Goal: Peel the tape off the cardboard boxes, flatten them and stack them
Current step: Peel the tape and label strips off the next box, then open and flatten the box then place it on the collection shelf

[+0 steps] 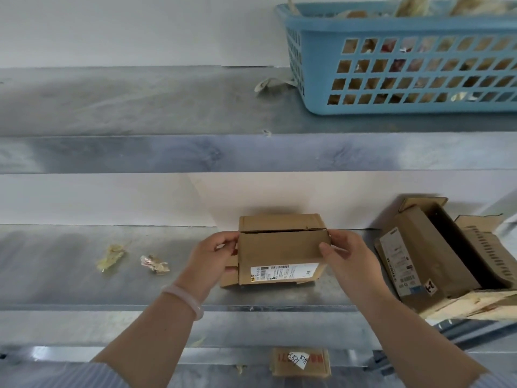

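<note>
A small brown cardboard box (281, 249) with a white shipping label on its front stands on the metal shelf (84, 275), close to the white back wall. My left hand (215, 259) grips its left edge, thumb at the upper corner. On the other side, my right hand (349, 261) holds the right edge with the thumb on the front face. The top flaps lie closed with a dark seam between them. A flap sticks out at the box's lower left.
Flattened and opened boxes (436, 259) are piled at the right end of the shelf. Two crumpled tape scraps (112, 257) (154, 264) lie to the left. A blue basket (405, 57) with tape waste stands on the upper shelf. Another box (300, 362) sits below.
</note>
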A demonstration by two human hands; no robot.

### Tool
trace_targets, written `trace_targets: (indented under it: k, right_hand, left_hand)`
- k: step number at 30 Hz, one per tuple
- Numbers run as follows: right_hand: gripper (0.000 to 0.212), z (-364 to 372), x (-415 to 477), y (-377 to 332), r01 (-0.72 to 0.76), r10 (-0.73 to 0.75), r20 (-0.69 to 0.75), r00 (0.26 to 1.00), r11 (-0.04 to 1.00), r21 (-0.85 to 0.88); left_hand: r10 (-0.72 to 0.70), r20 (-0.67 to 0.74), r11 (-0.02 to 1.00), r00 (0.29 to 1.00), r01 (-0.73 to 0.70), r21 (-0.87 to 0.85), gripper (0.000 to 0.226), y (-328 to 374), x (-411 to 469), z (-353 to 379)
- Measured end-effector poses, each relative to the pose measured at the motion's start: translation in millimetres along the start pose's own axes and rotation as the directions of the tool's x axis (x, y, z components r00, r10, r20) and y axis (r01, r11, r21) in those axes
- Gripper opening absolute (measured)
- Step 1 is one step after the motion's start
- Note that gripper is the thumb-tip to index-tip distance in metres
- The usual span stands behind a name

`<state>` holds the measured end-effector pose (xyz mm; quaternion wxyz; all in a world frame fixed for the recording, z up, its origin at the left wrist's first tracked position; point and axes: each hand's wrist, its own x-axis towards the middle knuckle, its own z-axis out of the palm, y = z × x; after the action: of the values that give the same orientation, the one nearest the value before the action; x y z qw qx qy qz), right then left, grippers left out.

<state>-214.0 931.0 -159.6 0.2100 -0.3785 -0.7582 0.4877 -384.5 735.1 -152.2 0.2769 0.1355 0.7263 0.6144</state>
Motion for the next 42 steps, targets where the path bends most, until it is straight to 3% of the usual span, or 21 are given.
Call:
trace_targets:
  k: [2,4,6,9,11,12,14,18,22,26,30,33,35,38,42]
  right_hand:
    - [0.005,-3,3,-3,-0.085,0.088,-0.015,0.996,0.986,0.143]
    - [0.029,-4,6,-7,-0.199,0.2,0.023,0.98,0.945,0.258]
    - [0.042,-8,10,-10,-0.26,0.251,0.071,0.965,0.947,0.188]
    - [0.039,-14,15,-10,-0.188,0.196,0.178,0.964,0.98,-0.06]
    - [0.026,-18,19,-14,-0.107,0.161,0.268,0.95,0.973,-0.203]
    - [0.01,-19,20,-19,-0.088,0.152,0.321,0.935,0.975,-0.206]
    - [0.028,-18,24,-21,-0.057,0.132,0.394,0.91,0.979,-0.197]
    - [0.051,-15,30,-24,0.015,0.08,0.435,0.897,0.977,-0.211]
    - [0.089,-14,34,-28,0.101,0.052,0.409,0.911,0.934,-0.344]
    - [0.081,-8,37,-33,0.147,0.078,0.398,0.914,0.85,-0.505]
    - [0.088,-1,38,-35,0.106,0.106,0.347,0.932,0.835,-0.54]
    - [0.097,11,34,-34,0.059,0.156,0.268,0.951,0.757,-0.651]
    - [0.085,17,31,-34,0.037,0.166,0.237,0.957,0.744,-0.667]
    - [0.069,12,30,-34,0.024,0.145,0.271,0.952,0.844,-0.536]
    - [0.047,-8,35,-37,0.038,0.099,0.345,0.933,0.929,-0.368]
  left_hand:
    - [-0.012,0.048,0.999,0.999,0.013,-0.038,0.031,3,0,0]
    - [-0.013,0.09,0.998,0.996,0.018,-0.055,0.03,5,2,1]
    - [-0.035,0.129,0.999,0.991,0.032,0.025,0.049,9,5,-1]
    - [-0.067,0.175,0.981,0.982,0.032,0.193,0.087,13,10,2]
    - [-0.062,0.163,0.962,0.985,0.015,0.272,0.101,12,14,8]
    - [-0.055,0.155,0.946,0.986,0.002,0.324,0.104,10,17,11]
    - [-0.025,0.125,0.902,0.992,-0.032,0.431,0.096,5,23,17]
    - [0.185,-0.07,0.81,0.98,-0.112,0.576,0.043,1,30,24]
    - [0.162,-0.256,0.899,0.953,-0.036,0.436,0.041,2,26,29]
    - [0.178,-0.259,0.804,0.949,0.012,0.594,0.05,4,25,31]
    - [0.129,-0.12,0.869,0.984,-0.054,0.492,0.046,2,25,34]
    - [0.113,0.016,0.692,0.993,-0.09,0.716,0.087,-2,21,41]
    - [0.151,0.051,0.634,0.987,-0.136,0.761,0.093,-5,19,42]
    - [0.179,0.062,0.725,0.982,-0.174,0.667,0.076,-10,15,36]
    - [0.268,0.079,0.89,0.96,-0.278,0.362,0.059,-5,6,21]
